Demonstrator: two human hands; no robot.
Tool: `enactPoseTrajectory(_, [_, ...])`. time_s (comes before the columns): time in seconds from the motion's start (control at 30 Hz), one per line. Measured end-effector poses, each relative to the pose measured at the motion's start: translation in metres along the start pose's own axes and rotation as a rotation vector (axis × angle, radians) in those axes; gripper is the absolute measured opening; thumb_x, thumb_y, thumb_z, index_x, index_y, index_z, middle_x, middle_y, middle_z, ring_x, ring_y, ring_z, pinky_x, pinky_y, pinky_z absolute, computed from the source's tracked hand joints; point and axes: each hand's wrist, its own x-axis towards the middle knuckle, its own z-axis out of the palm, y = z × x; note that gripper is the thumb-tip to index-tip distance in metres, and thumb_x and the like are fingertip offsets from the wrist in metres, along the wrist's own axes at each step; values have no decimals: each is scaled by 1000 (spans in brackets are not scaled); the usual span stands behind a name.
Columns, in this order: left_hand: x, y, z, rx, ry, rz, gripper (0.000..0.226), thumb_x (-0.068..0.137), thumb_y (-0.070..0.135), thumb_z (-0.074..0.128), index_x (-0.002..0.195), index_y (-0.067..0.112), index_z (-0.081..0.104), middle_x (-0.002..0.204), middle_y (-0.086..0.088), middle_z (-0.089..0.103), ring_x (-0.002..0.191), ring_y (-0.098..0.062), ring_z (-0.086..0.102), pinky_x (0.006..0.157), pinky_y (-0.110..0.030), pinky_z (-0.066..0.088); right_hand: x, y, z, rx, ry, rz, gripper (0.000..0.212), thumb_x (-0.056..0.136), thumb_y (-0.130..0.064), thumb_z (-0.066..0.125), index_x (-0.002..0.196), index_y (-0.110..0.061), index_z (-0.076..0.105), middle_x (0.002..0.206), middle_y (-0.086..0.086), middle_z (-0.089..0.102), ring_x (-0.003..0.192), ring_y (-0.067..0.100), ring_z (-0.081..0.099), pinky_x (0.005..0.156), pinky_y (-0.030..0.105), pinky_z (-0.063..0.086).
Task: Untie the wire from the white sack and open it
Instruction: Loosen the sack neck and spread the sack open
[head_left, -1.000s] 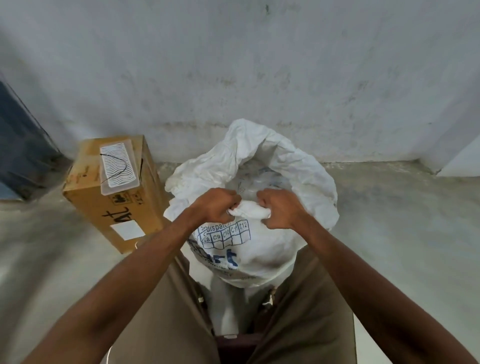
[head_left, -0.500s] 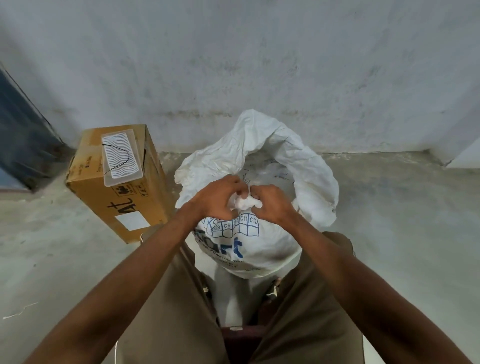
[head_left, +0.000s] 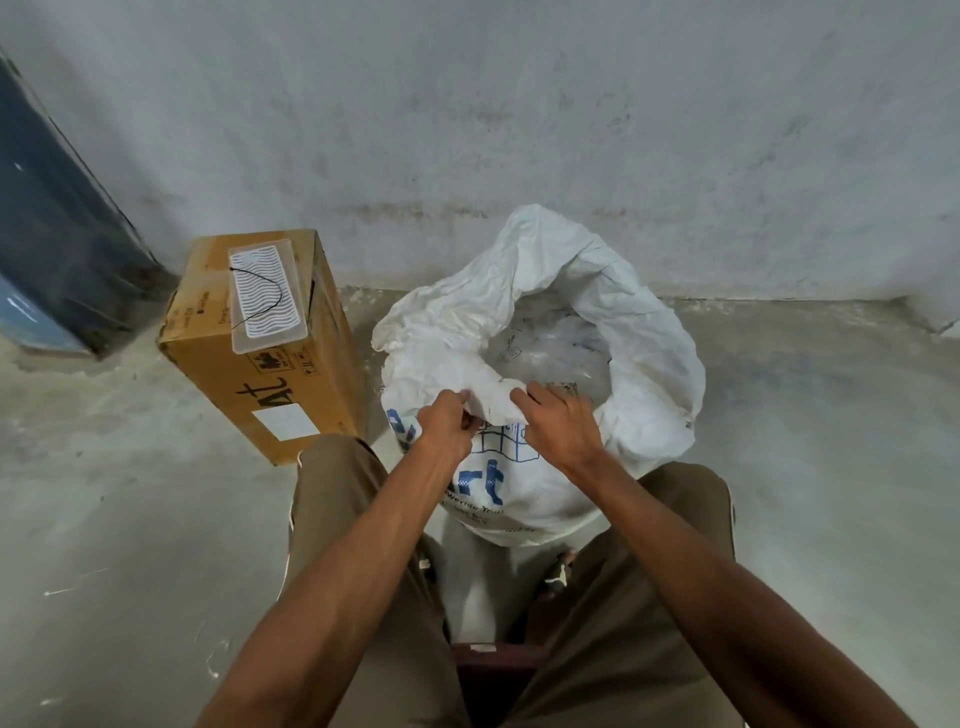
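Observation:
The white sack (head_left: 639, 364) with blue print stands on the floor between my knees, its mouth gaping and clear plastic showing inside. My left hand (head_left: 448, 428) grips the folded near rim of the sack with curled fingers. My right hand (head_left: 558, 421) holds the same rim just to the right, fingers bent over the fold. A thin black wire (head_left: 260, 296) lies curved on a clear ribbed lid on top of the cardboard box, apart from the sack.
A brown cardboard box (head_left: 280, 395) stands left of the sack, carrying the clear plastic lid (head_left: 265, 306). A grey wall runs behind. A dark blue panel (head_left: 47, 228) leans at the far left. Bare concrete floor (head_left: 810, 441) spreads to the right.
Both hands stayed on the near rim, coming close together and then parting slightly as the fold rolled down. The view shifted, so sack and box sit a little higher and rightward.

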Motion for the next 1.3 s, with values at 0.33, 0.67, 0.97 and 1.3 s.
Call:
enactPoseTrajectory(0.33, [-1,19,7,-171,-11,-7,33,94,25,39,79,15,67,74,-8,70,69,-26,64,83,-46,54,24,3,-7,652,-202,271,69,60,-52,85,114,-26,52,111,-8,54,98,12,54,77,32,48])
enactPoseTrajectory(0.67, [-16,43,-1,201,-141,89,24,94,22,45,101,3,60,103,-17,65,91,-29,63,81,-41,57,38,-15,13,485,-190,242,38,65,-34,80,89,-18,55,73,-1,65,63,21,61,51,31,42])
enactPoseTrajectory(0.97, [5,12,-17,630,323,451,97,77,68,68,140,1,37,138,-12,43,125,-31,50,101,-41,48,20,-37,27,207,-8,127,36,78,-36,58,104,-11,63,77,5,67,54,32,64,46,34,50])
enactPoseTrajectory(1.3, [24,41,-9,92,-46,105,24,93,-4,60,116,-10,64,115,-23,69,105,-36,68,89,-48,58,23,-33,24,189,-71,61,48,64,-22,74,108,-17,58,85,-1,63,60,28,63,50,27,39])
